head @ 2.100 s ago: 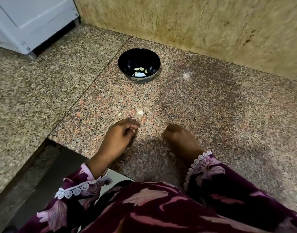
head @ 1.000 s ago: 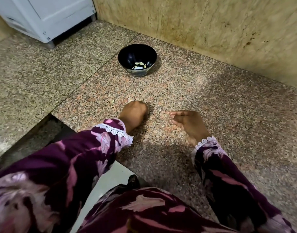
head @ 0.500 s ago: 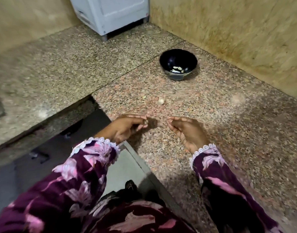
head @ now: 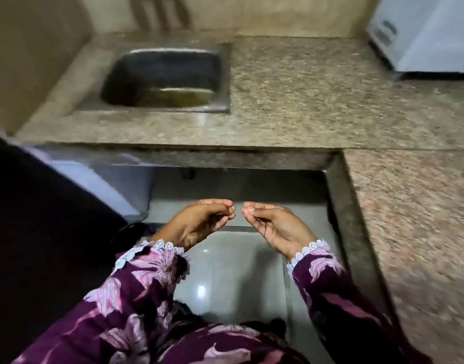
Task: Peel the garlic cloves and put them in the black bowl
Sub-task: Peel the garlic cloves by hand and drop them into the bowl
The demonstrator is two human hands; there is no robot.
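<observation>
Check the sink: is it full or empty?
Nearly empty: the sink holds only a shallow brownish pool at its bottom; its dark walls above that are bare. No dishes show.

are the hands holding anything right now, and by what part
Cannot be told. Left hand and right hand both have fingertips pinched together over the floor, but nothing shows between them.

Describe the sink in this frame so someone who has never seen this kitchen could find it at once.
Start from the speckled granite counter across the top of the view. The sink is the rectangular metal basin sunk into its left part, opposite the white appliance at the right. It is the only recessed, dark, smooth shape in the stone.
</observation>
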